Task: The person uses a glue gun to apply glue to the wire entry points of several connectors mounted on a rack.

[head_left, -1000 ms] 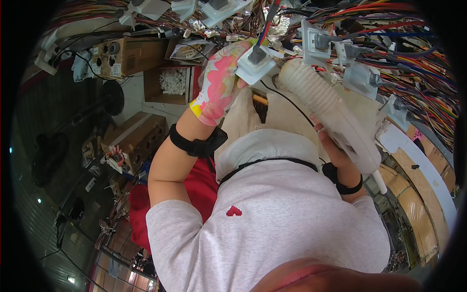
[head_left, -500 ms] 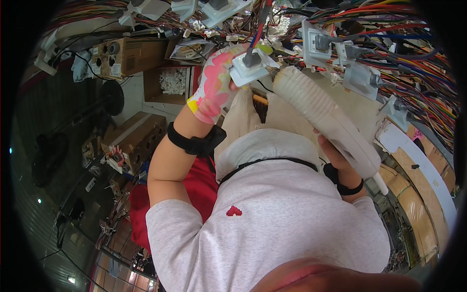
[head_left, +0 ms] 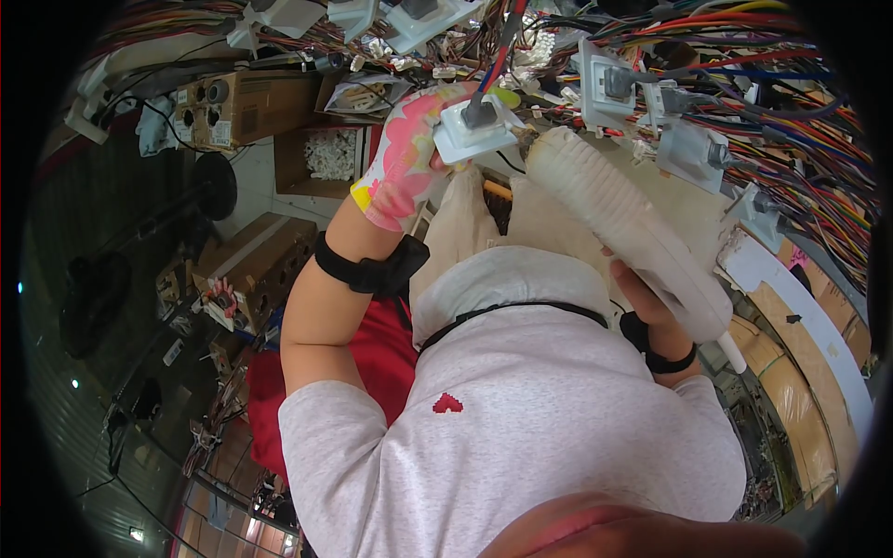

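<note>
We see the left hand (head_left: 409, 163), in a white glove with pink and yellow patches, raised toward twelve o'clock and closed around the white plastic connector block (head_left: 476, 130), which has a dark cable stub in its middle. A black wrist strap (head_left: 370, 270) circles that forearm. The right hand (head_left: 651, 293) sits at about three o'clock and grips the lower end of a long white ribbed plastic tool (head_left: 623, 223). The tool slants up toward eleven o'clock, and its narrow tip lies just beside the connector block's right edge; we cannot tell whether the two touch. A black band (head_left: 665, 358) is on the right wrist.

Above both hands, from eleven to two o'clock, a dense mass of multicoloured wires (head_left: 791, 112) hangs across a board, with several white plastic mounting fixtures (head_left: 609, 84) crowding the space right around the block. At ten o'clock stand brown cardboard boxes (head_left: 246, 102), one open box holding small white parts (head_left: 330, 153). The person's grey shirt with a small red heart (head_left: 447, 403) fills the lower middle and hides what lies beneath.
</note>
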